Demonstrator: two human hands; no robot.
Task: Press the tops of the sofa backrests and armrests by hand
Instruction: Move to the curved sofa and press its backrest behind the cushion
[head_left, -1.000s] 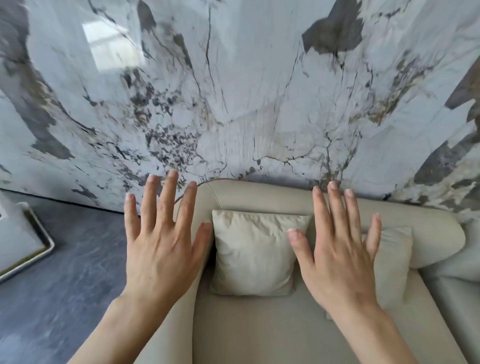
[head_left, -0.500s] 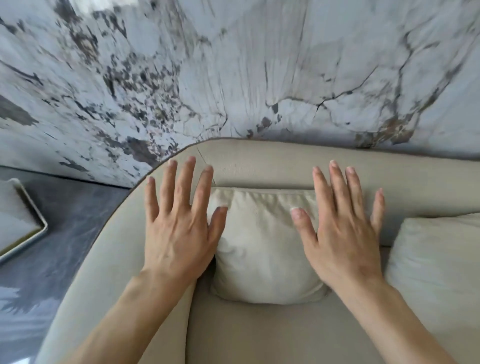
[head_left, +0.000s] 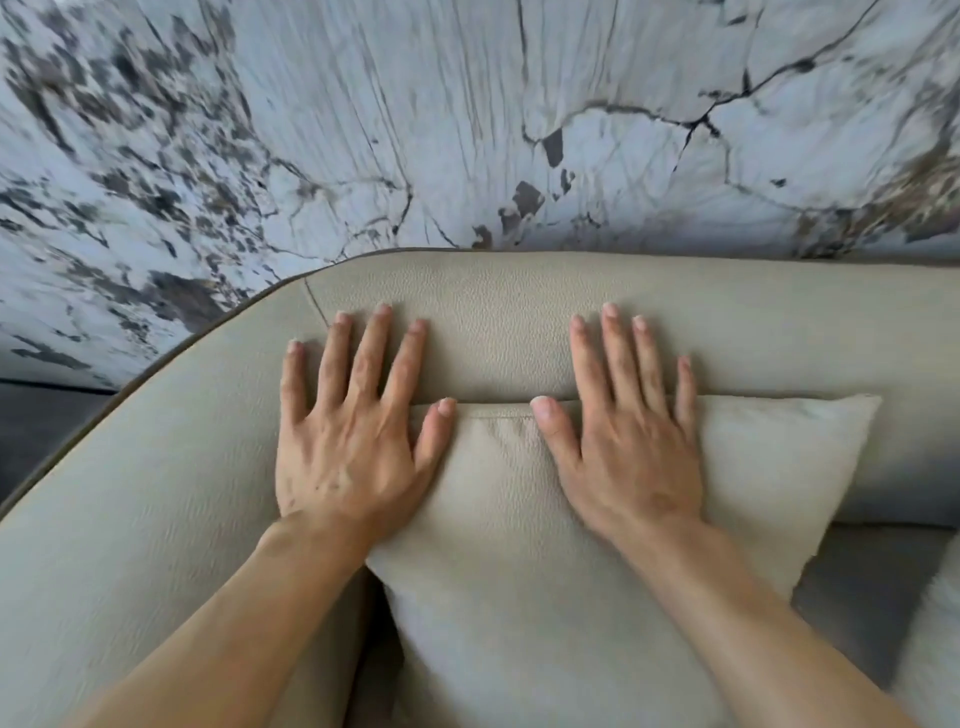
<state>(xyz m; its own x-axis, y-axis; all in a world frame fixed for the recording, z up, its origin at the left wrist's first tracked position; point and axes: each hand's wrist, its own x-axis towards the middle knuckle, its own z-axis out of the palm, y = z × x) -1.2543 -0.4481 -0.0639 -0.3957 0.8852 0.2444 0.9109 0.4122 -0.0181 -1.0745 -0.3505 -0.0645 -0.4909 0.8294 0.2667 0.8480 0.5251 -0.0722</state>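
Now I see both my left hand (head_left: 345, 447) and right hand (head_left: 626, 441) spread flat, gripping nothing, fingers on the backrest (head_left: 498, 332), a cushion (head_left: 519, 519) under the thumbs.

Pale beige sofa backrest (head_left: 519, 322), pebbled grain, a darker brown piping line curving along its upper-left edge. Cream-beige cushion (head_left: 519, 519) at centre, same tone. Across the top, the wall (head_left: 467, 130): white-grey marble, black veins, dark speckles upper left.
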